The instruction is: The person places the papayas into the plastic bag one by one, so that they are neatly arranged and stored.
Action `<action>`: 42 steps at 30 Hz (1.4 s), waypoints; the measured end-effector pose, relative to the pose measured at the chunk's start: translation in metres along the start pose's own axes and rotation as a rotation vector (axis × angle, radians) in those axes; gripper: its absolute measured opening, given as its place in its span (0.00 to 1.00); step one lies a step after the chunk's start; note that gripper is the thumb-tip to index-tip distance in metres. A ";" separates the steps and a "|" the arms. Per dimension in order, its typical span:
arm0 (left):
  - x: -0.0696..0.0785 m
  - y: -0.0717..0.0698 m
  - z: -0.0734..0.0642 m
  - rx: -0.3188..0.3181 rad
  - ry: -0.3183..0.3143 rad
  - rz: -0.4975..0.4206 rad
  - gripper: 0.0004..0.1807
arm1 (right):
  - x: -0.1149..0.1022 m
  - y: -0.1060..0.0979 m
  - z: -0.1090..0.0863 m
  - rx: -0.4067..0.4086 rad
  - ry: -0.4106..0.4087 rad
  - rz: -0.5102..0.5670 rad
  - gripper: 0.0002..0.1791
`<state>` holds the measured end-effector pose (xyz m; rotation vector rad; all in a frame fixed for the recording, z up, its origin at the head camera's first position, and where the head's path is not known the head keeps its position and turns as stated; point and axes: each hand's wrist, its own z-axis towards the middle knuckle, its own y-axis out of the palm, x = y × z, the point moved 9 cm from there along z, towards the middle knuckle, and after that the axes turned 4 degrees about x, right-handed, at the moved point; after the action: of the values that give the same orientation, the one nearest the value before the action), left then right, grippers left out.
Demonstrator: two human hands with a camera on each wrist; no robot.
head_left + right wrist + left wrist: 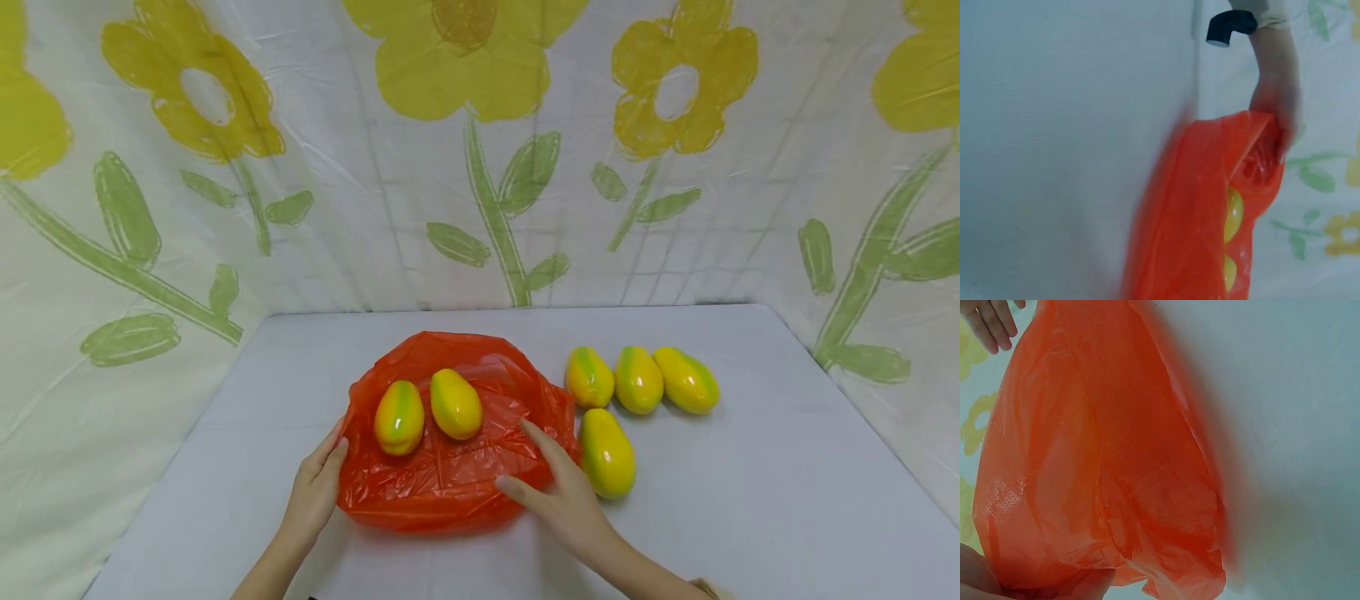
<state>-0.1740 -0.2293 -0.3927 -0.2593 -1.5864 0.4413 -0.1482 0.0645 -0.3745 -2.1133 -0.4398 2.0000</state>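
A red plastic bag (465, 508) lies on the table with its mouth spread wide. Inside it are two shiny yellow-green papayas, a left papaya (399, 418) and a right papaya (456, 405). My left hand (315, 487) grips the bag's left rim; in the left wrist view its fingers (1088, 584) show through the plastic. Over the bag's right side is my right hand (562, 500), thumb and forefinger spread apart, nothing held. Its other fingers are hidden in the head view. Close to that hand, a papaya (607, 454) lies just outside the bag.
Behind that papaya, three more form a row: a left one (589, 377), a middle one (639, 380) and a right one (687, 380). All stand on a white-covered table (765, 483). A flower-printed curtain (337, 208) hangs along the back and sides.
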 end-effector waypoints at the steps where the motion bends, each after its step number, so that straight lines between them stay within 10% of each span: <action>1: 0.000 0.000 0.000 0.000 0.000 0.000 0.27 | 0.001 -0.002 -0.001 0.006 -0.008 0.005 0.43; 20: 0.000 0.002 0.001 -0.022 -0.011 -0.009 0.28 | 0.024 -0.041 -0.015 0.103 0.071 0.032 0.43; 42: 0.000 0.002 0.001 -0.024 -0.027 0.003 0.28 | 0.059 -0.099 0.015 0.232 0.146 0.037 0.50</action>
<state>-0.1756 -0.2280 -0.3939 -0.2758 -1.6188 0.4299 -0.1682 0.1766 -0.3969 -2.1149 -0.1373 1.8001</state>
